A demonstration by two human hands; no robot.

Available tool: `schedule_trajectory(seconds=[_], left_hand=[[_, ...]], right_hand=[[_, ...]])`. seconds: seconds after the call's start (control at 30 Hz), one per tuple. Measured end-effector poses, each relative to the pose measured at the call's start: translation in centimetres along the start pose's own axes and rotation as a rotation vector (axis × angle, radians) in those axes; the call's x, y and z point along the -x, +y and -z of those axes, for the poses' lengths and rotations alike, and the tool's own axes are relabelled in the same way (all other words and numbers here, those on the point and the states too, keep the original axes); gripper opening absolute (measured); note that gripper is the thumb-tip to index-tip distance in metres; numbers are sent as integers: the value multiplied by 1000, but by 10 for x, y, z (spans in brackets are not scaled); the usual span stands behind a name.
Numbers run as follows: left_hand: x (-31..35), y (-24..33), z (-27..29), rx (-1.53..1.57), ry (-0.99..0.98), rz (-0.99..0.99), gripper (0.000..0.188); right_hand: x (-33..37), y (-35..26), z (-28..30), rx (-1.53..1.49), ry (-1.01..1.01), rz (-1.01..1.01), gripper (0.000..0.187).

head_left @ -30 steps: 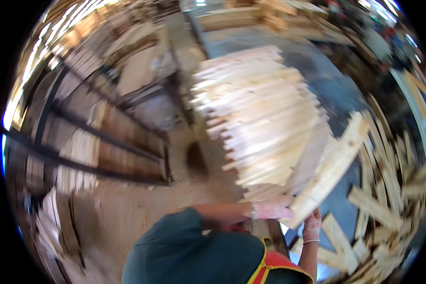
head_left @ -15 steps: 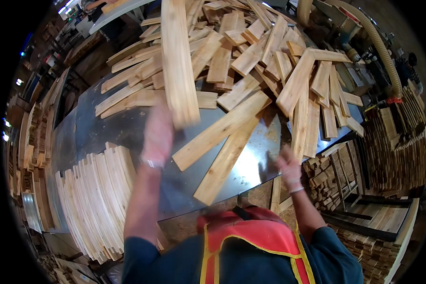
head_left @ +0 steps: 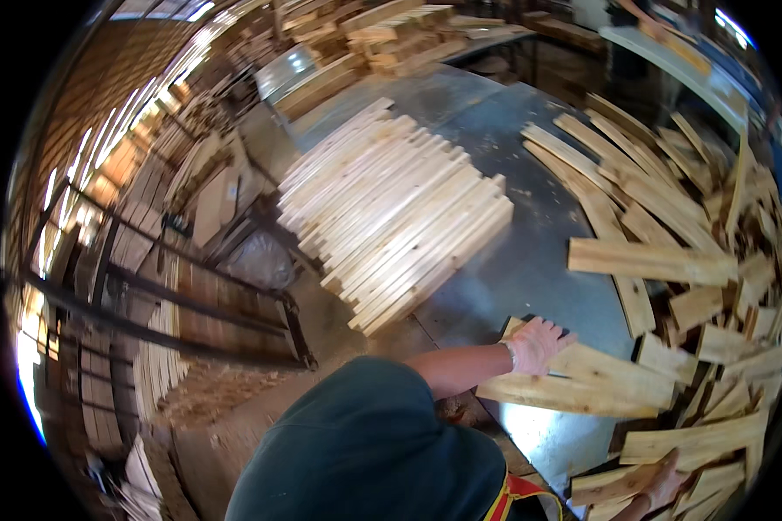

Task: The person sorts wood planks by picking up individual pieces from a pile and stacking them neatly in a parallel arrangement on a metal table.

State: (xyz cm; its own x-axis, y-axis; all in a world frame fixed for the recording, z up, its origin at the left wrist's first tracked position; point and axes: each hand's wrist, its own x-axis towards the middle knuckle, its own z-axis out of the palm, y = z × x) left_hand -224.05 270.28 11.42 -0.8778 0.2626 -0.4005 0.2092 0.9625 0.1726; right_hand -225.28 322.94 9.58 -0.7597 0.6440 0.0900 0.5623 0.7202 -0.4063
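Note:
My left hand (head_left: 539, 346) rests on the near end of a pale wooden board (head_left: 608, 369), its fingers stretched across the wood. Another board (head_left: 565, 395) lies against that one at the table's near edge. Lower right, my right hand (head_left: 665, 484) touches boards at the near side of the loose heap, thumb and fingers apart. A board end (head_left: 613, 484) lies just left of it, and a wider board (head_left: 695, 441) is beyond it. Part of the right hand's grip area is hard to make out.
A neat row of pale boards (head_left: 400, 208) stands packed on the metal table (head_left: 530, 295). Loose boards (head_left: 652, 260) heap along the right. A dark metal rack (head_left: 191, 321) is at left; stacked lumber (head_left: 400, 39) and another person's arm (head_left: 639, 13) are at the back.
The view has swung left, bringing the packed row to the middle. My left hand, earlier blurred beside a raised long board, now lies on a board. My right hand has reached the heap.

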Motion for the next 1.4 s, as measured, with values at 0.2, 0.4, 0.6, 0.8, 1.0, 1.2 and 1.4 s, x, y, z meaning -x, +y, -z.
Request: schedule_trajectory(seconds=[0.2,0.4,0.6,0.8,1.0,1.2,1.4], left_hand=[[112,-41,1,321,-31,88,96],[183,-76,-34,1017,55,141,91],[231,-115,-59,1366,146,315,92],[222,-139,1,1076,-1,445,78],[192,-141,-10,310,257,550,102],[171,-146,-90,443,667,513,47],[163,-167,-97,1433,1235,30,40]], right_hand=[[15,-73,-13,-448,-73,-29,79],[108,-135,-7,-802,-263,-15,75],[236,-179,-51,-1147,-654,-39,72],[350,-312,-98,-939,-845,42,50],[413,-419,-133,-646,-1400,355,72],[343,-379,-114,-35,-634,1007,79],[335,-319,-173,-353,-592,849,96]])
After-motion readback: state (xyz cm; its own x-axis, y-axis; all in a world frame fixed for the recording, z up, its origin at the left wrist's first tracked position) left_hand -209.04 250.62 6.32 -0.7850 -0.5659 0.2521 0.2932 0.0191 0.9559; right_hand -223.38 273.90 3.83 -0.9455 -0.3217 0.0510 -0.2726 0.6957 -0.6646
